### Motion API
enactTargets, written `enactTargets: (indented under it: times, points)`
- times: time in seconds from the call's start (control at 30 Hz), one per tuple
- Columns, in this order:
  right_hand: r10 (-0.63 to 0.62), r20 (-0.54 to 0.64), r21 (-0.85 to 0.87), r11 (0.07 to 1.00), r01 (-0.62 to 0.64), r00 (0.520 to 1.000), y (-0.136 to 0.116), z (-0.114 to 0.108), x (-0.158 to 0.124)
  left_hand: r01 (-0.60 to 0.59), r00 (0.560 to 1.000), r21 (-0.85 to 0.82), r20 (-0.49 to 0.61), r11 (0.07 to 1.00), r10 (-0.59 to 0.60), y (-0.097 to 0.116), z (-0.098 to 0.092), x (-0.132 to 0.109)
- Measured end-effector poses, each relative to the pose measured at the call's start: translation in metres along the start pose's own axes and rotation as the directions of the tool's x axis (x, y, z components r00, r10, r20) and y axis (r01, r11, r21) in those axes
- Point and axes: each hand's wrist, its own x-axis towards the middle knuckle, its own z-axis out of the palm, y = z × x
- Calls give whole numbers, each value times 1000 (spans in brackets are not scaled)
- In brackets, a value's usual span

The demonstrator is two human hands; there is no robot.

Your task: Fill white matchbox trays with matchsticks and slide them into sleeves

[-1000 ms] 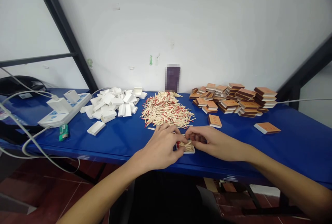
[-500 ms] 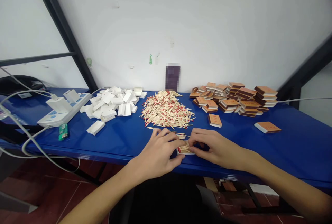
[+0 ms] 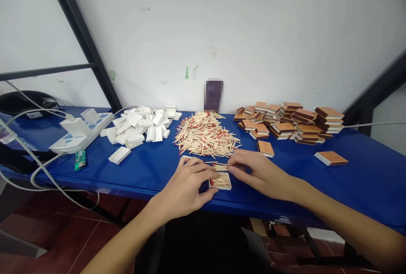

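Note:
A small white matchbox tray [image 3: 221, 181] full of matches lies near the front edge of the blue table [image 3: 152, 168]. My left hand [image 3: 185, 183] is curled around the tray's left side, thumb and fingers gripping it. My right hand [image 3: 256, 171] hovers just right of the tray, fingers bent and pinched near a few loose matches [image 3: 218, 165] behind it. A big pile of red-tipped matches [image 3: 204, 135] lies just beyond both hands.
A heap of empty white trays [image 3: 139, 128] sits at the left, stacks of brown matchbox sleeves [image 3: 285, 124] at the right, one lone sleeve [image 3: 330, 157] further right. A power strip with plugs and cables [image 3: 79, 132] and a green lighter [image 3: 80, 159] are far left. A dark blurred object [image 3: 213, 95] stands against the wall.
The tray now lies a little further left under my left hand. My right hand has lifted off the tray and drawn back slightly to the right.

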Motion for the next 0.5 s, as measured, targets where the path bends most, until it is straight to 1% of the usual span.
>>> enactTargets:
  times: [0.07,0.17,0.23,0.33,0.5]
  points:
    - [47,-19,-65,997,-48,999,7,-6,4,6,1000,-14,6,1000,-6,-2,-2,-2]
    - [85,81,-123,990,-74,993,18,-9,7,13,999,-44,33,999,-12,-3,-4,-6]
    - [100,128,-126,989,-84,987,22,-9,9,12,999,-59,45,998,-9,-3,-3,-8]
    - [127,144,-108,988,-112,981,27,-7,9,23,999,-83,39,996,-20,-3,-2,-10]
    - [173,172,-90,983,-160,970,31,-7,7,88,996,-145,-19,986,-92,-5,-1,-12]
